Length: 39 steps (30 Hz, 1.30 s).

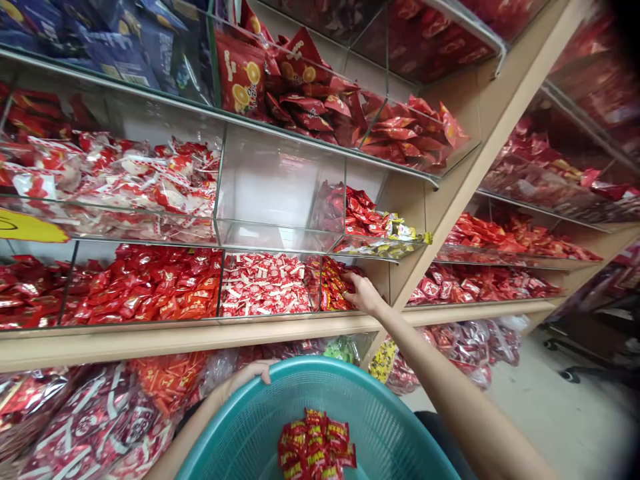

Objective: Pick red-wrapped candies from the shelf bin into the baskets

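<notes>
My left hand (pixel 249 377) is closed over the far left rim of a teal plastic basket (pixel 240 427). A small pile of red wrapped candies with yellow lettering (pixel 316 445) lies in the basket. Reaching up to the bottom shelf, my right hand (pixel 362 293) is at a narrow compartment of red and yellow wrapped candies (pixel 331 283). Its thumb and fingers look apart against the candies, though some fingertips are hidden. Just left of that compartment are red and white wrapped candies (pixel 267 283).
Clear dividers split the wooden shelf unit (pixel 300 328) into compartments. Red and yellow packets (pixel 370 217) sit above my right hand. Bulging candy bags (pixel 95 427) stand below at left. A wooden upright (pixel 450 180) rises at right. A yellow tag (pixel 30 227) hangs at left.
</notes>
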Motion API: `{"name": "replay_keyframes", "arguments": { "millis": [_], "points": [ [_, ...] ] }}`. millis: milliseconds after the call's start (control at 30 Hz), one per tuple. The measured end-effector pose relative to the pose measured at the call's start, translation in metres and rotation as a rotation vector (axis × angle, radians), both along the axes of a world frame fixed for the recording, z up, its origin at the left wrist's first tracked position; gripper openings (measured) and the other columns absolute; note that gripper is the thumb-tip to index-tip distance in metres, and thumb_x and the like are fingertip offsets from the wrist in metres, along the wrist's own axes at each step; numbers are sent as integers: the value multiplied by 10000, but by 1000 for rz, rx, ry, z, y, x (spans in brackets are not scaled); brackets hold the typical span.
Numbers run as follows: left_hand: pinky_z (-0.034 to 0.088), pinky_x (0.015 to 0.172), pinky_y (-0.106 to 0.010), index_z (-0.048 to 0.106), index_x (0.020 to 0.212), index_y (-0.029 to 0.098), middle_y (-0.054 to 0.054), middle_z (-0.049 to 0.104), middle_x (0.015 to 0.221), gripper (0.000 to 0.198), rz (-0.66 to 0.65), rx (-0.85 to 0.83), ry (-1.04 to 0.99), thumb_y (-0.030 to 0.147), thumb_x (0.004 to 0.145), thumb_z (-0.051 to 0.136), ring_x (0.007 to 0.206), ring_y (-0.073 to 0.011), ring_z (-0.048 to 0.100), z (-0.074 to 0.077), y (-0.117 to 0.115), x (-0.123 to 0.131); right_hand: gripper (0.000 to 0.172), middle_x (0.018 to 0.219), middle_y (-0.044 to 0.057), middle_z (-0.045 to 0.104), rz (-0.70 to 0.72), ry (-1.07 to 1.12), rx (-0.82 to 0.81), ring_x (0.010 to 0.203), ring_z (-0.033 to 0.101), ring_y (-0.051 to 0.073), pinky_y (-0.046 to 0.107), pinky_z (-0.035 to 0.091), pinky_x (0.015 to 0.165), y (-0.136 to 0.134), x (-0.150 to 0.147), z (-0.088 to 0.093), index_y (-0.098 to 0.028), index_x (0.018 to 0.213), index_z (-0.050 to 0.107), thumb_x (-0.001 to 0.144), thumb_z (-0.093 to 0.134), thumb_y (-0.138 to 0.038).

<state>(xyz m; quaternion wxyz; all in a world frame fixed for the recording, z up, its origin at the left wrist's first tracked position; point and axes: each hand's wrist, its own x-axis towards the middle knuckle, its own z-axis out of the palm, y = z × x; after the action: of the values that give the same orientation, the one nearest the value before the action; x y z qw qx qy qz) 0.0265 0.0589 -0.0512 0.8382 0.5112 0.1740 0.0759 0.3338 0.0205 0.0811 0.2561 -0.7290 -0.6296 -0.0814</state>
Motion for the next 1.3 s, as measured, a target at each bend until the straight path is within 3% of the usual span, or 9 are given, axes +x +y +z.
{"name": "replay_keyframes", "arguments": {
  "millis": [133, 367, 533, 800, 1000, 1167, 1300],
  "points": [
    [404, 655, -252, 601, 1057, 163, -22, 650, 822, 538, 27, -60, 20, 141, 546, 437, 731, -187, 558, -5, 4, -8, 371, 1047, 104, 581, 72, 5, -61, 978, 517, 190, 326, 363, 879, -2, 5, 0, -123, 1070, 555, 715, 556, -232],
    [410, 650, -249, 603, 1043, 171, -10, 657, 774, 565, 104, -61, 47, 150, 500, 448, 744, -193, 561, -6, 5, 1, 269, 957, 72, 600, 128, 105, 41, 912, 544, 172, 311, 389, 836, -8, 6, -1, -155, 970, 591, 796, 465, -317],
    [424, 654, -262, 604, 1042, 203, -2, 653, 763, 535, 139, -107, 38, 174, 525, 467, 750, -198, 566, -1, 0, 2, 246, 908, 69, 599, 87, 127, 114, 866, 542, 183, 323, 395, 803, -5, 7, -6, -167, 884, 590, 829, 388, -297],
    [421, 680, -256, 545, 1127, 204, -1, 647, 766, 598, 203, -161, 99, 179, 535, 467, 775, -203, 578, 0, -6, -5, 243, 928, 99, 580, 34, 132, 339, 877, 507, 208, 357, 380, 794, -3, -5, -27, -159, 924, 571, 828, 363, -238],
    [413, 668, -253, 557, 1123, 224, 5, 654, 774, 576, 237, -101, 82, 185, 558, 450, 735, -193, 578, -2, -9, -4, 219, 918, 88, 583, 104, 270, 465, 889, 514, 195, 349, 381, 818, 0, 2, -8, -166, 900, 569, 832, 390, -272],
    [408, 667, -259, 608, 1058, 247, 12, 660, 773, 543, 213, -48, 82, 194, 541, 453, 778, -212, 575, 4, -8, -1, 176, 933, 81, 580, 244, 262, 383, 908, 516, 194, 339, 391, 813, 8, -5, -10, -175, 910, 554, 802, 431, -240],
    [416, 663, -264, 628, 1019, 284, 17, 663, 801, 537, 190, -17, 94, 181, 519, 460, 836, -225, 566, 11, -9, 2, 146, 909, 73, 582, 205, 224, 298, 877, 527, 202, 330, 399, 772, 13, -8, -13, -179, 884, 524, 761, 460, -226]
  ]
}}
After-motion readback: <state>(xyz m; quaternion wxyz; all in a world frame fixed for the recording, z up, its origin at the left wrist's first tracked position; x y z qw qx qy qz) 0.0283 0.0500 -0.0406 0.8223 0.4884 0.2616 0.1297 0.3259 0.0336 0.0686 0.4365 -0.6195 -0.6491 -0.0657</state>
